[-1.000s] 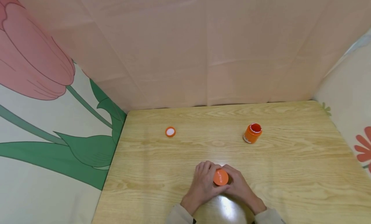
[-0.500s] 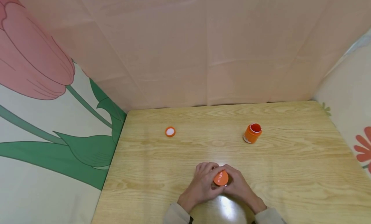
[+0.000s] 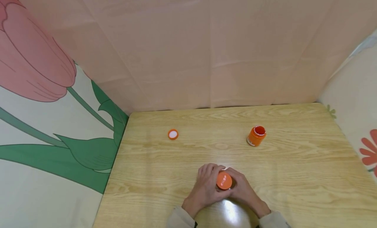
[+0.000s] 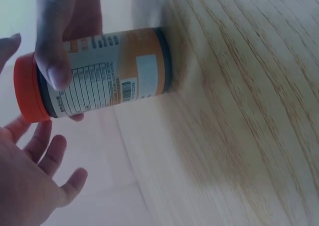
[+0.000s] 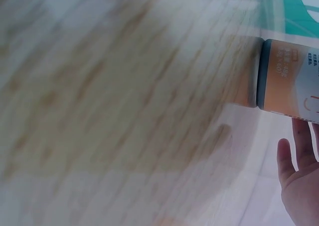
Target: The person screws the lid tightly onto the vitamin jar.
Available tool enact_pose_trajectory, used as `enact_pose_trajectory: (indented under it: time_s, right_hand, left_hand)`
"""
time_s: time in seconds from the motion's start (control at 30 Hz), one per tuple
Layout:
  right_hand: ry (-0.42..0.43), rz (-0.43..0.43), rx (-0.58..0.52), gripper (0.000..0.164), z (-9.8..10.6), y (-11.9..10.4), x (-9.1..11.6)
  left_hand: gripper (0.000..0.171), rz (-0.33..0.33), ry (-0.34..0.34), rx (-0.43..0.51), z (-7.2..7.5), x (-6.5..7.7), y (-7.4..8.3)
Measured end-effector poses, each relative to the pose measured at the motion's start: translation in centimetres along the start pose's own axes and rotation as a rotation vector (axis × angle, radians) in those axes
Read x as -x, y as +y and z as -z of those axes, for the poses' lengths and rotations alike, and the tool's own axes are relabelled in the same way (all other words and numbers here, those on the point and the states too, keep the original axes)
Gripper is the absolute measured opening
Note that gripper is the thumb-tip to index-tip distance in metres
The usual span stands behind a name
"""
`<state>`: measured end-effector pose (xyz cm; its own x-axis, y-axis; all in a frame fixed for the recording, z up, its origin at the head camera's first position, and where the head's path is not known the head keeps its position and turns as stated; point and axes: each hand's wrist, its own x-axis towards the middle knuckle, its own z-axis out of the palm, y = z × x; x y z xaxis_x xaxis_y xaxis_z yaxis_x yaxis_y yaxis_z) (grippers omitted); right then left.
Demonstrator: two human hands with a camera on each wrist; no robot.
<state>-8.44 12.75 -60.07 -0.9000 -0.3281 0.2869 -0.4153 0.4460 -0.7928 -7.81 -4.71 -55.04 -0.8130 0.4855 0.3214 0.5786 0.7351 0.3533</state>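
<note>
In the head view, a bottle with an orange cap (image 3: 224, 180) stands upright on the wooden table between both hands. My left hand (image 3: 204, 186) surrounds the cap with curled fingers. My right hand (image 3: 242, 187) grips the bottle's body from the right side. From the left wrist, the bottle's printed label (image 4: 94, 79) shows, with a thumb (image 4: 57, 69) pressed on it. Left-hand fingers (image 4: 30, 136) touch the cap's edge there, while the outer ones stand off the bottle. The right wrist view catches the bottle's lower part (image 5: 284, 79) and several fingers beside it.
An open orange jar (image 3: 255, 138), with a red inside, stands at the back right of the table (image 3: 141, 182). A loose orange-rimmed lid (image 3: 173, 134) lies at the back left, white inside up. Cloth hangings (image 3: 176, 57) border the table's back and sides.
The lettering on the cap has turned. My left fingers have shifted around the cap, lifting over it and then settling again. My right hand, the jar and the loose lid have stayed put.
</note>
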Motion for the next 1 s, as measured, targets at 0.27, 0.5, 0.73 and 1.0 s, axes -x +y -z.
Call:
enact_pose_trajectory:
  time_s: [0.27, 0.5, 0.73, 1.0]
  right_hand:
    - [-0.015, -0.002, -0.024, 0.057, -0.21, 0.91, 0.3]
    - [0.003, 0.053, -0.053, 0.054, -0.16, 1.01, 0.25]
    - [0.003, 0.024, -0.033, 0.056, -0.18, 1.15, 0.27]
    - [-0.024, -0.032, -0.022, 0.056, -0.11, 0.83, 0.29]
  left_hand:
    - [0.067, 0.057, 0.034, -0.061, -0.69, -0.08, 0.45]
    - [0.06, 0.061, 0.033, -0.067, -0.94, -0.03, 0.49]
    - [0.058, 0.011, 0.073, -0.078, -0.72, -0.02, 0.36]
    - [0.056, -0.028, 0.057, -0.029, -0.22, 0.15, 0.0]
